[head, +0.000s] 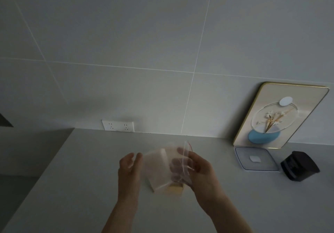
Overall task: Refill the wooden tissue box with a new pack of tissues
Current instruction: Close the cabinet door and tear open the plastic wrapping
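A pack of tissues (157,167) in clear plastic wrap is held above the counter, blurred by motion. My left hand (129,167) touches its left side with fingers apart. My right hand (197,165) grips the right side, where the torn wrap (187,153) with a red strip sticks up. Under the pack, a corner of the wooden tissue box (176,189) shows on the counter; most of it is hidden by the pack and my hands.
On the pale counter (81,187), a square white lidded container (255,158) and a black holder (300,165) sit at the right. A framed flower picture (282,115) leans on the tiled wall. A double socket (117,125) is behind. The counter's left edge drops off.
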Demonstrator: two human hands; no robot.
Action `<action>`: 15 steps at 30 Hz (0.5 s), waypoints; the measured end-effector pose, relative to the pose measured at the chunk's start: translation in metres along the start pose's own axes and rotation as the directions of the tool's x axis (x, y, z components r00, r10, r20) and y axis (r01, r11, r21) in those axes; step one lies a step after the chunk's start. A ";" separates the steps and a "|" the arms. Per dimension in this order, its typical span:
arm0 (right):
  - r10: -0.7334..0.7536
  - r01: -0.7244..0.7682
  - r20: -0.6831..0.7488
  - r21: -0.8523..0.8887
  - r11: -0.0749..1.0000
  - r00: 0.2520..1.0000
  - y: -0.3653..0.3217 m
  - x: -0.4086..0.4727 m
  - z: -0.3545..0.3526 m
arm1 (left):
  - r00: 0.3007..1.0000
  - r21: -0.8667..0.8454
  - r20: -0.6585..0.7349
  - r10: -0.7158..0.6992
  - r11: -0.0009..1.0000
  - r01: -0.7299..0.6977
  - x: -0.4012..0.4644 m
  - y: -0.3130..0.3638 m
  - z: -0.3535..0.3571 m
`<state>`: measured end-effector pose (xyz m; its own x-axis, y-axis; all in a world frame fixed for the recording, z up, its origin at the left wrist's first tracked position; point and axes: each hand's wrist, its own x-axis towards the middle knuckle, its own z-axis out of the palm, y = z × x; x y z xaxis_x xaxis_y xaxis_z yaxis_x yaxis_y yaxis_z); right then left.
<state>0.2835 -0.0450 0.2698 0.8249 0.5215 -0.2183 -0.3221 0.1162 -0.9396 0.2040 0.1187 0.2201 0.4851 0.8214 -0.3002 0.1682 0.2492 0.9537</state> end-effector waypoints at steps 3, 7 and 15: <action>0.009 -0.021 0.076 0.162 0.987 0.997 -0.007 -0.002 -0.002 | 0.930 -0.144 0.245 -0.275 0.938 0.316 0.003 -0.009 -0.002; 0.122 -0.121 0.025 -0.037 0.992 0.992 -0.009 0.001 -0.008 | 0.940 -0.183 0.317 -0.130 0.964 0.195 0.001 -0.013 -0.004; -0.282 -0.006 -0.101 -0.948 0.319 0.954 0.002 0.017 -0.032 | 0.969 0.002 0.190 0.159 0.987 -0.162 0.004 0.003 -0.007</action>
<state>0.3117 -0.0632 0.2562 0.9249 0.3791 0.0305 0.3325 -0.7672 -0.5484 0.2003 0.1269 0.2221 0.6600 0.7375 -0.1428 0.0888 0.1122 0.9897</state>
